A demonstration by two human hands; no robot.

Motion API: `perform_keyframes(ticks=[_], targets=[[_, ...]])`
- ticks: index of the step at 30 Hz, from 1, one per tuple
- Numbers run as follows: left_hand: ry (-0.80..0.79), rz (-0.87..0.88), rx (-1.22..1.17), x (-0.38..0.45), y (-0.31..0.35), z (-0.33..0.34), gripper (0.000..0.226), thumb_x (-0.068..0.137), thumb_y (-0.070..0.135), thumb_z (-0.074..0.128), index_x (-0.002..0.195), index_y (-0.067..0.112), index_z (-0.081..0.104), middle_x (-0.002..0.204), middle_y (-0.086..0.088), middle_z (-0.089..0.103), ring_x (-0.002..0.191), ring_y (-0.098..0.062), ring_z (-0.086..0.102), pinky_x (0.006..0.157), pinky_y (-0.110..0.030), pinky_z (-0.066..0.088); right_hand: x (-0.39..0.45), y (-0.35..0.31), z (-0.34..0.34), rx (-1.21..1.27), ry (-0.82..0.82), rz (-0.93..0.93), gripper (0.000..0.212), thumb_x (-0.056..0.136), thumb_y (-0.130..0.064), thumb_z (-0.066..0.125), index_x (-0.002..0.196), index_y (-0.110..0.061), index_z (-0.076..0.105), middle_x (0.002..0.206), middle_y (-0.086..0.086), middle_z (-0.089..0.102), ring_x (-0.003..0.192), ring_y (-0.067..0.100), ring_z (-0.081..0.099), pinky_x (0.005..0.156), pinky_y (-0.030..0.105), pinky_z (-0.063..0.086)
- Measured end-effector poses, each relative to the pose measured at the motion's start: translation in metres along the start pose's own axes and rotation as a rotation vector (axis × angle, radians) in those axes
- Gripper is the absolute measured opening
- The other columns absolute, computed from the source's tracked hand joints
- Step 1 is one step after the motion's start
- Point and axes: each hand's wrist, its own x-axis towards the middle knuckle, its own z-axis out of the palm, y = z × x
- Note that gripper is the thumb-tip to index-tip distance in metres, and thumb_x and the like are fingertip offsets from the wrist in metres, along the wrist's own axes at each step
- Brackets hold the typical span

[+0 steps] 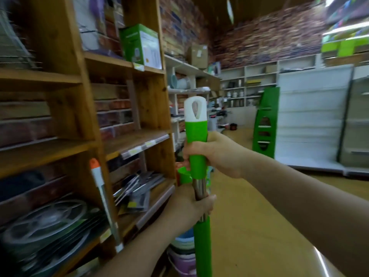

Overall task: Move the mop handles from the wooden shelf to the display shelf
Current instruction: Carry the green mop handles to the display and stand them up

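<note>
Two hands hold one green mop handle (197, 148) upright in the middle of the view, in the aisle just beside the wooden shelf (65, 56). The right hand (214, 154) wraps its fingers round the green plastic grip near the top, below the white cap with its hanging hole. The left hand (191, 206) is curled round the bare metal tube lower down, between the upper green grip and a lower green sleeve that runs out of the bottom of the view. Both hands are closed tight on the pole, with no finger spread.

On the wooden shelf to the left, a second mop handle (103, 196), silver with an orange tip, leans against an upright post. Behind it lie round wire racks (48, 222) on a low board, and flat packaged goods (135, 188) in the next bay. A green and white box (140, 46) stands on a higher board. Stacked plastic buckets (182, 248) sit on the floor behind the left forearm. Across the aisle stands a white display shelf (311, 116), with a green cardboard stand (264, 124) at its near end. The view is blurred.
</note>
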Motion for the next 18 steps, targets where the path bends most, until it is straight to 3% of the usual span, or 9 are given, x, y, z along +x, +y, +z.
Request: perform_keyframes(ticks=[3,6,8,13,18], targets=[[-0.105,0.066,-0.008,0.021,0.022,0.027,0.026,0.088,0.023,0.06,0.063,0.016,0.057,0.065,0.002,0.063,0.058,-0.003,0.058,0.062,-0.016,0.047,-0.016,-0.004,-0.037,-0.045,0.125,0.017,0.015,0.085,-0.005,0.058,0.071,-0.009,0.058,0.069,0.003,0.061,0.071,0.02,0.062,0.087,0.044,0.05],[-0.185,0.104,-0.099,0.045,0.043,0.064,0.027,0.087,0.02,0.062,0.06,0.021,0.056,0.062,0.002,0.064,0.064,-0.014,0.064,0.076,-0.032,0.054,-0.035,-0.007,-0.077,-0.06,0.22,0.019,0.014,0.084,-0.005,0.06,0.071,-0.009,0.059,0.068,0.004,0.063,0.074,0.021,0.062,0.088,0.041,0.051],[-0.214,0.121,-0.137,0.061,0.055,0.09,0.032,0.085,0.019,0.063,0.055,0.024,0.055,0.056,0.004,0.063,0.063,-0.015,0.065,0.077,-0.038,0.055,-0.047,-0.007,-0.104,-0.114,0.266,0.015,0.01,0.084,-0.006,0.061,0.074,-0.009,0.059,0.07,0.005,0.063,0.072,0.02,0.062,0.085,0.039,0.052],[-0.328,0.208,-0.179,0.094,0.092,0.148,0.025,0.087,0.019,0.061,0.062,0.02,0.055,0.066,0.0,0.065,0.063,-0.008,0.067,0.068,-0.028,0.055,-0.076,-0.006,-0.17,-0.156,0.377,0.014,0.006,0.084,-0.005,0.059,0.079,-0.007,0.057,0.07,0.004,0.06,0.066,0.017,0.061,0.074,0.033,0.054],[-0.407,0.279,-0.234,0.124,0.118,0.199,0.019,0.087,0.018,0.061,0.069,0.017,0.054,0.069,0.001,0.064,0.067,-0.009,0.067,0.067,-0.023,0.053,-0.097,-0.002,-0.224,-0.209,0.45,0.023,0.001,0.084,-0.001,0.057,0.084,-0.002,0.058,0.074,0.009,0.058,0.066,0.019,0.058,0.078,0.037,0.053]])
